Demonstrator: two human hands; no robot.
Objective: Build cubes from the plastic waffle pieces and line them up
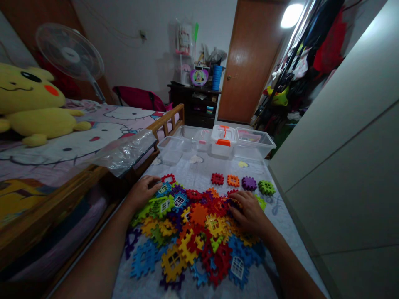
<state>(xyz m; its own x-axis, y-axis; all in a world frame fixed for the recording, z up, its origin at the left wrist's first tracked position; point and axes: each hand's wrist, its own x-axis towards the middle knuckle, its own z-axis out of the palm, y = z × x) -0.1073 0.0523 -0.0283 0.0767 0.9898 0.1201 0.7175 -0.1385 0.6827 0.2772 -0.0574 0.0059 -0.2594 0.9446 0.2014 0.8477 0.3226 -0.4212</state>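
Observation:
A spread heap of colourful plastic interlocking building tiles point(198, 214) with toothed edges lies on the cloth-covered table. My left hand point(144, 193) rests at the heap's left edge, fingers stretched out beside a blue tile with a white window point(163, 189). On the right side of the heap is my right hand point(246, 208), its thumb and fingers apart over red tiles point(220, 205). Neither hand visibly holds a piece. Beyond the heap, a red block point(217, 179), an orange block point(233, 180), a purple block point(249, 183) and a green block point(266, 187) form a row.
Several clear plastic bins point(254, 145) stand at the table's far end, with an orange-latched box point(223, 142) among them. To the left is a wooden bed rail point(166, 118) with a yellow plush toy point(34, 106) behind it. A pale cabinet point(343, 166) borders the right side.

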